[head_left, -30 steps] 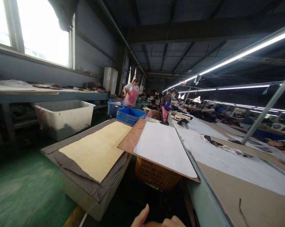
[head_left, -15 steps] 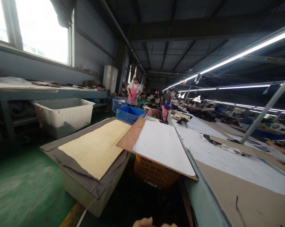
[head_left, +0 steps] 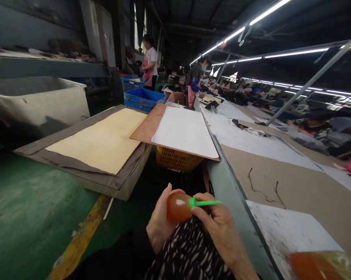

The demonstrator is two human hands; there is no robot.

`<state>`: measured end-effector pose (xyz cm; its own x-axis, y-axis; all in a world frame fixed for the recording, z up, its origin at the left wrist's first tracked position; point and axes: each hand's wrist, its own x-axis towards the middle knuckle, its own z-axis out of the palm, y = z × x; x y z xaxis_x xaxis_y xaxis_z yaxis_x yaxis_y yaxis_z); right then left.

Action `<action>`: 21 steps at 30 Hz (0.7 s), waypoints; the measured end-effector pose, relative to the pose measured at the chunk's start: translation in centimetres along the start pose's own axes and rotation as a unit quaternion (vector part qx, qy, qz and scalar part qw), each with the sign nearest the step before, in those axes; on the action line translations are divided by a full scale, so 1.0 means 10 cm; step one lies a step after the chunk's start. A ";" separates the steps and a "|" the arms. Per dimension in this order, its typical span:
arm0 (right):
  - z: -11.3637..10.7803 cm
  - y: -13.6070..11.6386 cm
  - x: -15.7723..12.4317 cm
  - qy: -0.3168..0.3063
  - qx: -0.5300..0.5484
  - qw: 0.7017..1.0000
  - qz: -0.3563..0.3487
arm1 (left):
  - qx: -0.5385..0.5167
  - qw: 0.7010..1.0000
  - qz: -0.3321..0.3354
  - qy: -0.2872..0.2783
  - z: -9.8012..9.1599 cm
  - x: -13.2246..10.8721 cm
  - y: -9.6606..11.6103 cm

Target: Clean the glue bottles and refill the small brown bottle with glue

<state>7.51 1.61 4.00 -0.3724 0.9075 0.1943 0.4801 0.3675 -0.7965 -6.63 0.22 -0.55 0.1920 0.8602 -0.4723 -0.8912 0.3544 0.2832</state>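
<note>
A squeeze bottle (head_left: 178, 207) of amber liquid, with a green nozzle (head_left: 207, 203), lies on its side above my lap, its tip towards the right. My left hand (head_left: 160, 217) is wrapped round the rounded base of the bottle. At the other end, my right hand (head_left: 217, 219) has thumb and fingers closed on the green collar. Close to my right forearm, a larger clear container of amber liquid (head_left: 315, 264) lies at the table edge, partly cut off by the frame. A smudged white sheet (head_left: 292, 221) is beneath and beyond it.
Ahead, a white sheet on a brown board (head_left: 143, 126) rests over an orange crate (head_left: 178, 158). A cream sheet (head_left: 102, 140) on dark material covers a bin to the left. The long worktable (head_left: 277, 175) runs along my right. Two people (head_left: 149, 62) stand beyond blue crates (head_left: 143, 99).
My hands have risen into view with the bottle between them. The view has tipped downward and turned slightly right, bringing in my lap and the amber container.
</note>
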 end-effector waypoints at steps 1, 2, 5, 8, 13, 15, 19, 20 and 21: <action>-0.07 0.01 0.03 -0.015 0.006 1.000 0.001 | 0.002 0.999 -0.039 -0.018 0.01 0.01 0.03; -0.13 0.04 0.06 -0.023 0.010 1.000 0.000 | 0.005 0.996 -0.078 -0.035 0.02 0.03 0.05; -0.25 0.12 0.11 -0.047 0.016 0.999 -0.002 | 0.022 0.980 -0.188 -0.062 0.02 0.09 0.07; -0.29 0.19 0.14 -0.081 0.012 0.997 0.011 | 0.043 0.970 -0.232 -0.052 0.03 0.15 0.06; -0.27 0.23 0.11 -0.068 0.006 0.997 0.021 | 0.048 0.984 -0.170 0.005 0.08 0.17 -0.04; -0.26 0.22 0.07 -0.049 0.002 0.998 0.030 | 0.045 0.989 -0.138 0.020 0.11 0.17 -0.10; -0.21 0.18 -0.02 0.014 0.008 0.996 0.088 | 0.036 0.996 -0.077 0.036 0.17 0.20 -0.25; -0.19 0.16 -0.05 0.033 0.009 0.994 0.105 | 0.035 0.997 -0.059 0.040 0.18 0.22 -0.28; -0.16 0.15 -0.07 0.054 0.007 0.991 0.120 | 0.034 0.998 -0.039 0.043 0.19 0.23 -0.32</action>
<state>9.77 1.86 3.62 -0.1612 0.9852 0.0581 0.5333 0.1365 -0.8349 -2.61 1.80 -1.01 0.2201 0.7957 -0.5643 -0.8444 0.4450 0.2982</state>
